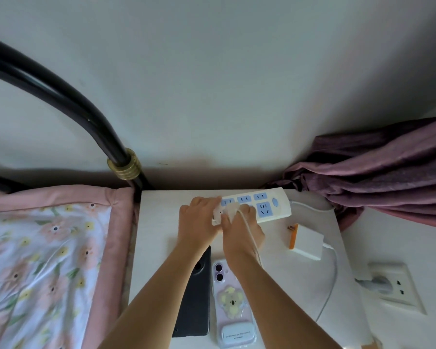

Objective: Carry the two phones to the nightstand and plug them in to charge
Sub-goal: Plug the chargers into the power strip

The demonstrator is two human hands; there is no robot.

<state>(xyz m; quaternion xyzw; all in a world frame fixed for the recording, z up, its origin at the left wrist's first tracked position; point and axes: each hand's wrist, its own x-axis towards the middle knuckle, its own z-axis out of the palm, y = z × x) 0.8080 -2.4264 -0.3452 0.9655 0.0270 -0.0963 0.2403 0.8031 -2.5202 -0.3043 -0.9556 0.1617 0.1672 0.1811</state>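
Two phones lie face down on the white nightstand point(156, 248): a black phone point(194, 298) on the left and a phone in a clear purple case with a koala sticker point(233, 306) beside it. At the back lies a white power strip point(269, 205) with blue sockets. My left hand point(199, 220) presses down on the strip's left end. My right hand point(239, 227) grips a small white charger plug point(230, 207) at the strip, and its white cable point(252, 238) runs back over my wrist.
A second white charger with an orange face point(306, 244) lies right of the strip, its cable looping forward. A wall socket point(398, 285) with a grey plug is at the lower right. Purple curtain point(378, 172) hangs right; the bed with floral quilt point(48, 260) is left.
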